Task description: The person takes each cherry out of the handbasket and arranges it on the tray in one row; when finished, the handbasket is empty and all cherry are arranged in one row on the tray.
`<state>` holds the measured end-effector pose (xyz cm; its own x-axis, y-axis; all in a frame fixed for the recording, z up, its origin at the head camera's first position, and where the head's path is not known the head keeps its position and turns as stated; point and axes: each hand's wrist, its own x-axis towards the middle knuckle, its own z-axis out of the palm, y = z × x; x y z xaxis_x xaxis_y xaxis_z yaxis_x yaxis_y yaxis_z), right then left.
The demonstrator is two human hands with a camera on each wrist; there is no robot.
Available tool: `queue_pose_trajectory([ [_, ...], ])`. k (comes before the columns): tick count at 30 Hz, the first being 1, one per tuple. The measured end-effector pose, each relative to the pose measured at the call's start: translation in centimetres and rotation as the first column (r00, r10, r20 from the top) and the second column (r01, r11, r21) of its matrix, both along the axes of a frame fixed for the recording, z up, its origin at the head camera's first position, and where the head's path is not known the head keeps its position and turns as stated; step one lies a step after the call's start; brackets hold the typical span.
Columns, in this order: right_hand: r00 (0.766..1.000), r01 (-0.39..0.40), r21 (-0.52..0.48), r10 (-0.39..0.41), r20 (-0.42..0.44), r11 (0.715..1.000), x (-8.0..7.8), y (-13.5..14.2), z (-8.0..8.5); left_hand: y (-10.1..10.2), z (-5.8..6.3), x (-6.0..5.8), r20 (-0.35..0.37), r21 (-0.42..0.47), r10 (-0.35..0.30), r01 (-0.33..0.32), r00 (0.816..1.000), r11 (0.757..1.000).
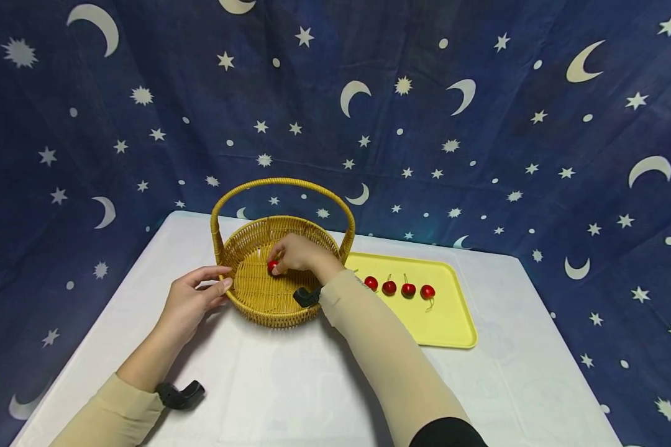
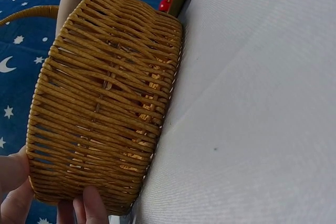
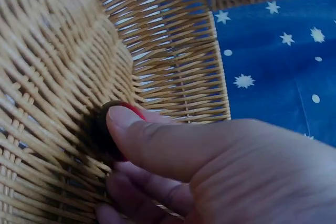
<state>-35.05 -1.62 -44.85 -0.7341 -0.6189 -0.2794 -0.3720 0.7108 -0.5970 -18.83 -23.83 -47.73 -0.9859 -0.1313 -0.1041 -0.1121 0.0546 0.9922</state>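
Observation:
A round wicker basket [image 1: 257, 292] with a tall arched handle stands on the white table. My right hand [image 1: 302, 253] reaches inside it and pinches a red cherry [image 1: 272, 267] between thumb and fingers, low over the woven floor. In the right wrist view the thumb covers most of the cherry [image 3: 137, 112]. My left hand [image 1: 192, 298] holds the basket's left rim, thumb and fingers at the wall; the left wrist view shows fingertips [image 2: 94, 205] against the outer weave.
Right of the basket lies a yellow tray [image 1: 447, 329], partly behind my right forearm. Several cherries with stems sit on it in a row, among them a cherry [image 1: 427, 292] at the right end. A dark blue curtain [image 1: 324, 93] with moons and stars hangs behind the table [image 1: 291, 385].

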Motion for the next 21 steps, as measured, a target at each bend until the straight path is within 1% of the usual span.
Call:
queue_pose_trajectory([
  [4,0.999,-0.032,-0.001,0.032,0.014,0.999,0.2,-0.4,0.5,-0.1,-0.1,0.0,-0.016,0.024,-0.003,0.004,1.000,1.000],
  [7,0.999,-0.046,-0.030,0.047,0.028,0.998,0.3,-0.6,1.2,0.0,-0.2,0.0,-0.020,0.019,-0.004,0.005,1.000,1.000],
  [11,0.997,-0.069,-0.082,0.071,0.019,0.994,0.5,-0.7,2.7,0.0,-0.3,0.0,-0.020,-0.002,-0.006,0.006,1.000,1.000],
  [15,0.993,-0.114,-0.120,0.115,-0.003,0.986,1.1,-0.7,4.5,0.0,-0.2,0.0,-0.016,-0.007,-0.005,0.005,1.000,1.000],
  [18,0.990,-0.142,-0.155,0.144,0.005,0.978,1.8,-0.3,5.9,0.0,-0.2,0.1,-0.014,-0.006,-0.006,0.006,1.000,1.000],
  [21,0.988,-0.154,-0.191,0.157,0.002,0.969,2.8,0.6,7.0,0.0,-0.1,0.1,-0.014,0.000,-0.007,0.007,1.000,1.000],
])
